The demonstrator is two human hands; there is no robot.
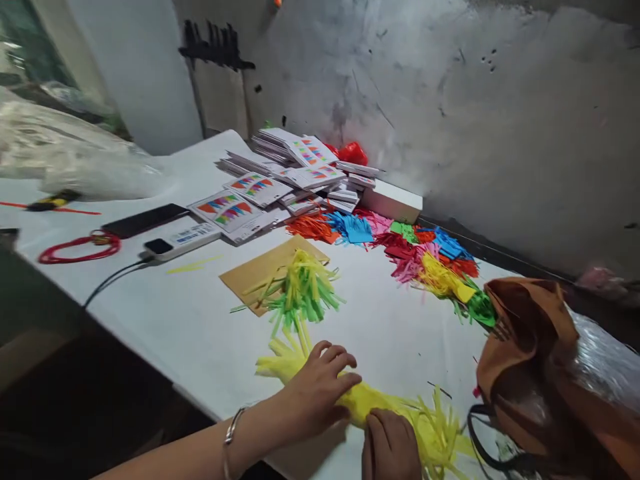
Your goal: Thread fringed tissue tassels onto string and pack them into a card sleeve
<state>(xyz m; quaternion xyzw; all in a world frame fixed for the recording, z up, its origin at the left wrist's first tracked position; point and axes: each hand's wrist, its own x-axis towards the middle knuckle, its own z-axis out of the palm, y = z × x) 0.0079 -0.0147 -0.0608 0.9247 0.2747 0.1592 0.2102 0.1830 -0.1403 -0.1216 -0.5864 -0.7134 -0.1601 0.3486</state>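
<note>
A length of yellow fringed tissue paper (367, 402) lies near the front edge of the table, its cut strips splayed at both ends. Across its left part rests my left hand (320, 387), fingers bent and apart, with a silver bracelet on the wrist. My right hand (393, 445) is closed at the near edge of the same paper, its fingertips pressed together and partly hidden. Just beyond, yellow and green tissue tassels (307, 290) lie piled on a brown cardboard sheet (240, 277).
Colourful folded tassels (400, 248) line the wall side. Behind them are stacks of printed cards (265, 190) and a white box (393, 200). On the left are a dark phone (145, 220), a white power strip (185, 239) and a red cord (80, 250). A brown bag (540, 360) stands right.
</note>
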